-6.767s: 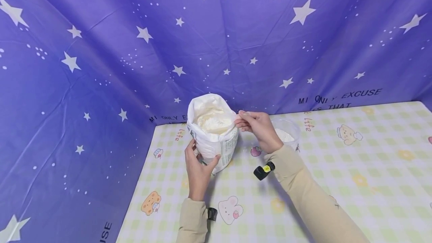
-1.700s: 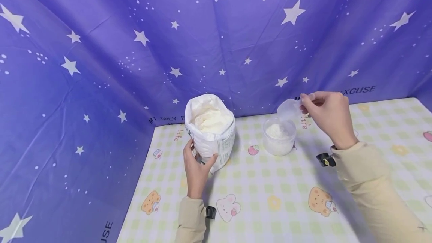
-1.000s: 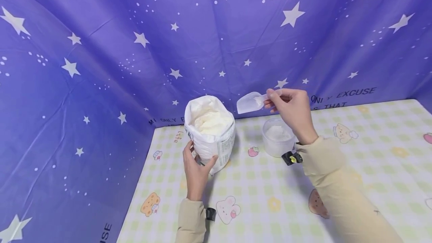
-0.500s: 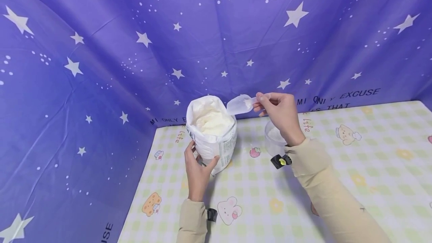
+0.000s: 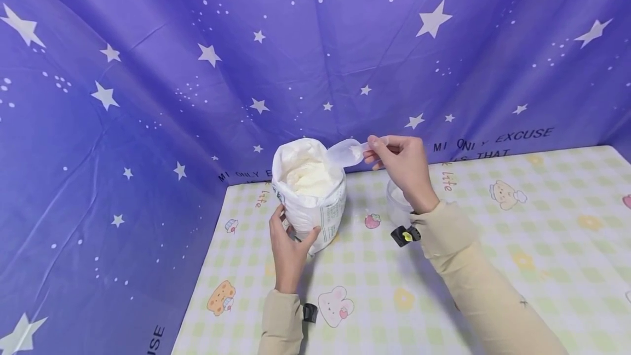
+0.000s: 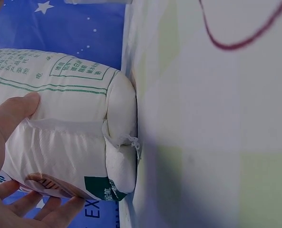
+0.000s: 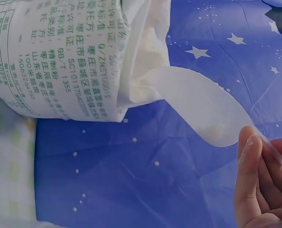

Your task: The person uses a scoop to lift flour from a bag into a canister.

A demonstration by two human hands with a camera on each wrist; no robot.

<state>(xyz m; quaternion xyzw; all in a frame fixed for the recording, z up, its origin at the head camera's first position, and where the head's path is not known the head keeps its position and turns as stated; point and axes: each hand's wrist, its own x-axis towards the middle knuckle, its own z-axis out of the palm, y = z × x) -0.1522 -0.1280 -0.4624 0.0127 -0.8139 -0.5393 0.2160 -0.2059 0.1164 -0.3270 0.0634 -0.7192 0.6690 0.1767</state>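
Note:
A white flour bag point(image 5: 320, 212) with green print stands upright on the table, its mouth folded open and pale flour point(image 5: 308, 177) showing inside. My left hand point(image 5: 291, 251) grips its lower side, thumb on the front and fingers round the left, as the left wrist view also shows. My right hand point(image 5: 401, 166) pinches the handle of a translucent plastic scoop point(image 5: 346, 153) between thumb and fingers. The scoop's tip overlaps the bag's right rim, and a little flour clings near its handle end. In the right wrist view the scoop point(image 7: 202, 104) tilts toward the bag's mouth.
A round clear tub point(image 5: 397, 201) holding white powder stands right of the bag, partly hidden behind the right wrist. The checked tablecloth point(image 5: 365, 267) has cartoon prints. A purple starry curtain point(image 5: 296, 59) hangs close behind the bag and along the left side.
My right hand has carried the scoop left, from over the tub to the bag's rim, its bowl swinging from downward to leftward. My left hand keeps its grip on the bag.

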